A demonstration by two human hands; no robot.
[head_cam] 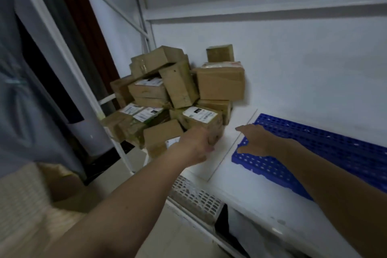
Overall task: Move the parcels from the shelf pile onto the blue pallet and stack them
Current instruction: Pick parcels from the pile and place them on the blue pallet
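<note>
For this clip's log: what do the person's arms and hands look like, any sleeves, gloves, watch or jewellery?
Both forearms are bare right up to the frame edge, with no sleeve visible. The left hand and the right hand wear no gloves. No watch, bracelet or ring shows on either wrist or finger, though the picture is dim and slightly blurred.

Matt brown cardboard parcels (178, 94); perforated blue plastic pallet (335, 153); smooth white shelf (240, 190).

Dim room; white wall (293, 58), white shelving frame (144, 16), possibly curtain (31, 111).
</note>
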